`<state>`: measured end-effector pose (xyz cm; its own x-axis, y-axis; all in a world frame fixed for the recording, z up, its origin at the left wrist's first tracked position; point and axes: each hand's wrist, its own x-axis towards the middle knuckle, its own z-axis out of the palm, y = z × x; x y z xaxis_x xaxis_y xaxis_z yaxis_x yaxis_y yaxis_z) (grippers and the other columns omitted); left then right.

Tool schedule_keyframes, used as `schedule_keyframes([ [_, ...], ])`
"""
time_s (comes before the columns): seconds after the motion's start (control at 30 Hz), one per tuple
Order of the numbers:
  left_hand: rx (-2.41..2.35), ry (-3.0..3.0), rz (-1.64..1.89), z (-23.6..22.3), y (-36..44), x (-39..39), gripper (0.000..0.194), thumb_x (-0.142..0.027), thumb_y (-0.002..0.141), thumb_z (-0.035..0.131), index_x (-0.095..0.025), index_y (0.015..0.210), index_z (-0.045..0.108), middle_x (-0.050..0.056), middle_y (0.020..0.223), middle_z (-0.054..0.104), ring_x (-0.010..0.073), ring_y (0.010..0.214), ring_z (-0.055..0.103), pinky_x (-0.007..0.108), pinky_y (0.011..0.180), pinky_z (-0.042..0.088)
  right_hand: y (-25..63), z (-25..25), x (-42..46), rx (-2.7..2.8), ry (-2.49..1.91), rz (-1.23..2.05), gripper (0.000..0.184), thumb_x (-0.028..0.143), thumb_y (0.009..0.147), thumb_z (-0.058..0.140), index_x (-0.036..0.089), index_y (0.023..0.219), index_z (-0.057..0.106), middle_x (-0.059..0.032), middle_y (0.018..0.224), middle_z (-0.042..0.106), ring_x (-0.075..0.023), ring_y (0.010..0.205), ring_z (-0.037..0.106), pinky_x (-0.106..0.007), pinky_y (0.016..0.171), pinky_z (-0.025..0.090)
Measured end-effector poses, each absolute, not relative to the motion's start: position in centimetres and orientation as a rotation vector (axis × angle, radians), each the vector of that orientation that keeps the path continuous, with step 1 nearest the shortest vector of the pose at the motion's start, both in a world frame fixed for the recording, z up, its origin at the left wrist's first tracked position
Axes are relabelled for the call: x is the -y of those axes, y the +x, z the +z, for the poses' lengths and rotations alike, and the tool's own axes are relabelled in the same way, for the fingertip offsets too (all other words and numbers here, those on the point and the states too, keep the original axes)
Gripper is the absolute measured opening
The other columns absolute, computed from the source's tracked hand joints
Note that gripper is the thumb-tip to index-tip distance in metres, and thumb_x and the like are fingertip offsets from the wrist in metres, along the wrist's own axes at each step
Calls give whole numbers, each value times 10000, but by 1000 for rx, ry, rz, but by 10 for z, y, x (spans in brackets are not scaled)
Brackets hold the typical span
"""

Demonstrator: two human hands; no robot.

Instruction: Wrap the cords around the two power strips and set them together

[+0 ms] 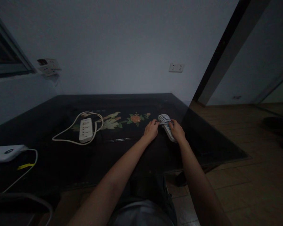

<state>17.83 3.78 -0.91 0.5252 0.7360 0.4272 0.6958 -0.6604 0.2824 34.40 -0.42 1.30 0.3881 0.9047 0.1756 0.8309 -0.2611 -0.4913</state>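
Note:
A white power strip point(169, 133) lies on the dark table, slanting towards me, with its white cord point(164, 118) wound in several turns around its far end. My right hand point(177, 130) is closed around the strip's right side, thumb on top. Just left of the strip, my left hand point(152, 129) has its fingers pinched together on a stretch of the cord that runs out of the windings. The cord's plug is not visible to me.
On the black table point(132, 157) with a painted flower, a second power strip point(86, 130) lies inside its loosely looped cord. A third white strip point(7, 153) with a yellow tag point(25, 166) is at the left edge. Wall sockets point(176, 67) are behind.

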Motion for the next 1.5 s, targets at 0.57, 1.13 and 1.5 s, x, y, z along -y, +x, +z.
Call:
schedule_keyframes([
  [0.57, -1149, 2758, 742, -19, 174, -39, 540, -122, 830, 450, -149, 1370, 425, 133, 1490, 362, 255, 1262, 452, 390, 1056, 374, 333, 18, 8, 1459, -2204, 157, 515, 492, 937, 359, 173, 1332, 443, -177, 1188, 640, -308, 1066, 617, -379, 834, 448],
  [1.13, -1246, 2696, 802, -14, 172, -34, 595, -110, 817, 461, -211, 1394, 353, 108, 1403, 412, 242, 1244, 414, 376, 1005, 400, 335, 24, 14, 1413, -2087, 25, 461, 446, 923, 411, 193, 1292, 519, -139, 1211, 624, -281, 1099, 564, -370, 849, 444],
  [1.5, -1233, 2687, 842, -14, 171, -33, 626, -111, 799, 478, -220, 1399, 339, 106, 1393, 406, 239, 1270, 361, 380, 1017, 372, 338, 25, 16, 1305, -1990, -79, 383, 362, 896, 409, 187, 1179, 599, -115, 1124, 632, -251, 1017, 561, -344, 819, 420],
])
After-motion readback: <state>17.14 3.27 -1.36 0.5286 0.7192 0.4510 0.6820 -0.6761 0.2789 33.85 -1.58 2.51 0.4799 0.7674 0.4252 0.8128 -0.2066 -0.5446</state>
